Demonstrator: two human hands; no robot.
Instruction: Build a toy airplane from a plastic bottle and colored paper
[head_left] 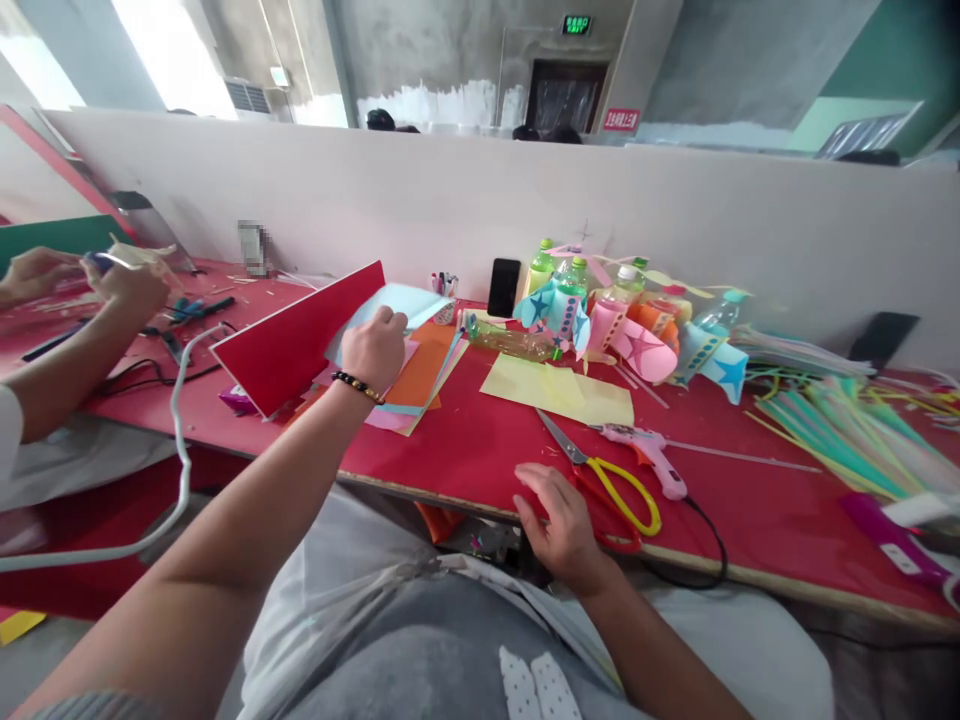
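My left hand is closed on a light blue sheet of paper, lifted and slightly blurred above a stack of coloured paper in orange, pink and cream. A dark beaded bracelet is on that wrist. At the table's front edge my right hand lies open and holds nothing, its fingers loosely apart. Just beside it are scissors with yellow and red handles. Farther right lies a pink glue gun. Pale yellow paper pieces rest behind the scissors.
Several decorated bottles stand at the back near a clear green bottle on its side. A red divider board rises at left; past it are a co-worker's hands. Plastic strips lie right. A phone leans on the partition.
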